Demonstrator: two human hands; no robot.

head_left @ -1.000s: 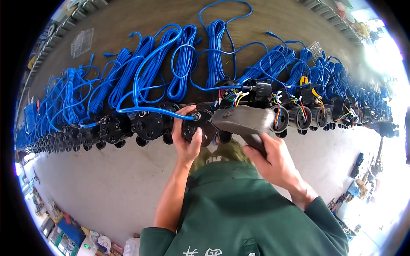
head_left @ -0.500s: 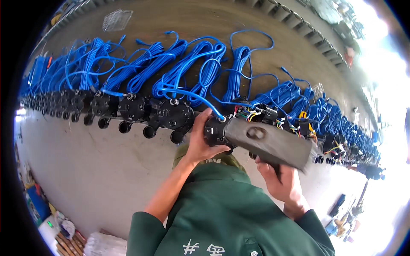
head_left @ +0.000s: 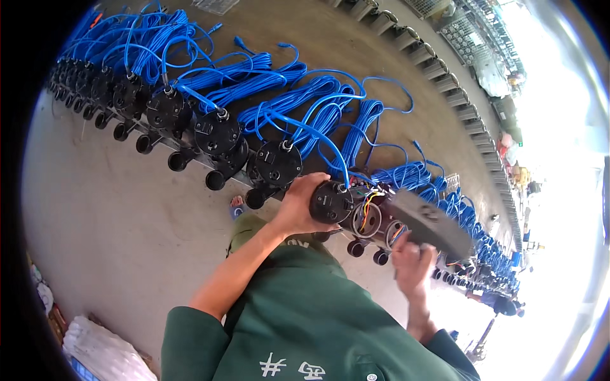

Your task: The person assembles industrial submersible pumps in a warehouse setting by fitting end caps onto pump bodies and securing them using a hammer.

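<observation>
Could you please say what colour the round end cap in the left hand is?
The round end cap is black, clearest in the head view.

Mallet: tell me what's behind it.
Behind the mallet, blue cables show past its upper edge; coloured wires and an open housing show near its left end. Whatever its head covers cannot be seen.

Round housing [head_left: 331, 202]: black
Other housings [head_left: 217, 133]: black too, with silver-grey fittings [head_left: 222, 114]
Mallet [head_left: 448, 230]: dull grey, darker patch on its side
Cables [head_left: 362, 133]: bright blue
Thin wires [head_left: 366, 209]: mixed, yellow, red and white among them
Desk [head_left: 356, 47]: muted brown
Floor [head_left: 140, 209]: pale grey
Jacket [head_left: 298, 305]: dark green, white lettering [head_left: 273, 365]
Lower garment [head_left: 248, 230]: olive
Footwear [head_left: 237, 213]: blue
Sack [head_left: 105, 355]: white
</observation>
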